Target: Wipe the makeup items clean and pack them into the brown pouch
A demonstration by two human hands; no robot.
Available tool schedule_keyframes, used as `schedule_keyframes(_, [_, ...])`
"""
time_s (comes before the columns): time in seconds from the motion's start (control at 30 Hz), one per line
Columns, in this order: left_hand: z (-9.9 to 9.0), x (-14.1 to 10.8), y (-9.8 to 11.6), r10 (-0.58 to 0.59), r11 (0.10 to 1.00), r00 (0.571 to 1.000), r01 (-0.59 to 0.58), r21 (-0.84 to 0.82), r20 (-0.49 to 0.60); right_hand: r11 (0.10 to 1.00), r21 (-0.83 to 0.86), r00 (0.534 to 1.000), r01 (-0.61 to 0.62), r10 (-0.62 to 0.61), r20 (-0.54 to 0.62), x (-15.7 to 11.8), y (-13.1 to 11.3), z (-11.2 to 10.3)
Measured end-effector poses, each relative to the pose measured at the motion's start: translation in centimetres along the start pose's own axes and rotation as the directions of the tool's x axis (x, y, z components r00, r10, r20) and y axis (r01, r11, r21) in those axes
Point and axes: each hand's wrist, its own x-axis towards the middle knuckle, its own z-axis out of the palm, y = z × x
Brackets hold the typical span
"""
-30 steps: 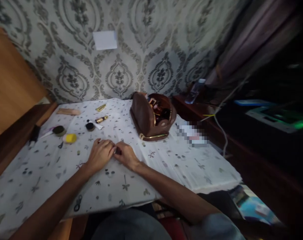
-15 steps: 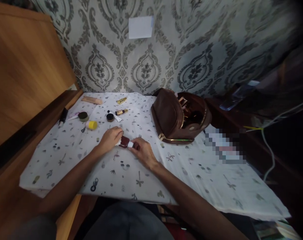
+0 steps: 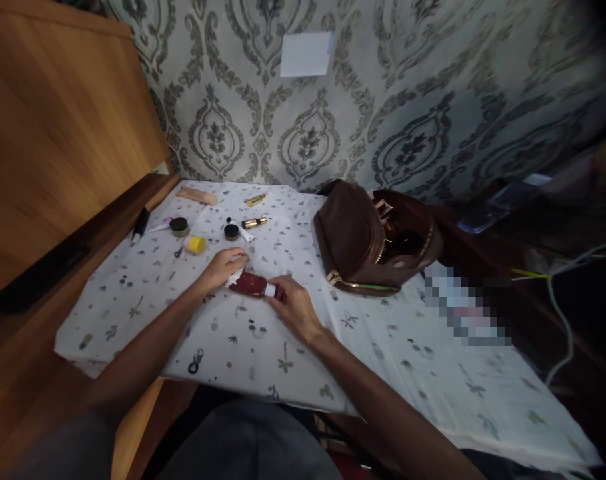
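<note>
A: Taking the bottle as the clock's centre, where's the nearer hand?

B: The right hand [image 3: 293,303], at four o'clock. Thumb and fingers pinch the dark red bottle [image 3: 251,284] around its white collar [image 3: 270,290].

A: And how does the bottle sit?

B: Low over the printed cloth [image 3: 293,340], between the hands, collar towards four, other end towards ten. I can't tell whether it touches the cloth.

A: The left hand [image 3: 224,267]?

B: At ten. Its fingers curl over a white patch [image 3: 234,277] at the bottle's far end; gripping or just resting, I can't tell, nor what the patch is.

A: How would you handle it well?

B: I'd let the right pinch anchor the collar and have the left fingers work lightly, along the bottle's length. A sideways tug could wrench it loose. Staying low makes any slip harmless.

A: Anything to mind beyond?

B: The open brown bag [image 3: 350,243] at two: give the right knuckles room. Farther off, the yellow-capped pot [image 3: 195,245] at ten and the dark-lidded jar [image 3: 231,231] at eleven might roll or slide if nudged.
</note>
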Motion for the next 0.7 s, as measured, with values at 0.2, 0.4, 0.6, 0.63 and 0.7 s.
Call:
schedule_keyframes(0.2, [0.2,-0.8,1.1,0.187,0.918,0.981,-0.194,0.346,0.054,1.000,0.002,1.000,0.024,-0.023,-0.014,-0.1,0.0,0.0])
schedule_keyframes(0.4, [1.7,-2.1,3.2,0.273,0.726,0.958,-0.267,0.634,0.090,0.999,-0.008,0.999,0.036,-0.036,-0.014,-0.1,0.0,0.0])
schedule_keyframes(0.6, [6.1,-4.0,4.8,0.412,0.607,0.891,-0.425,0.671,0.192,0.999,-0.045,1.000,-0.015,0.013,-0.027,0.1,0.3,0.3])
schedule_keyframes(0.63, [6.4,-4.1,4.9,0.431,0.586,0.880,-0.441,0.679,0.200,0.999,-0.039,0.999,-0.019,0.017,-0.027,0.1,0.3,0.3])
schedule_keyframes(0.7, [6.5,-4.2,4.8,0.462,0.547,0.860,-0.469,0.694,0.217,1.000,-0.009,1.000,-0.012,0.012,-0.010,0.1,0.1,0.2])
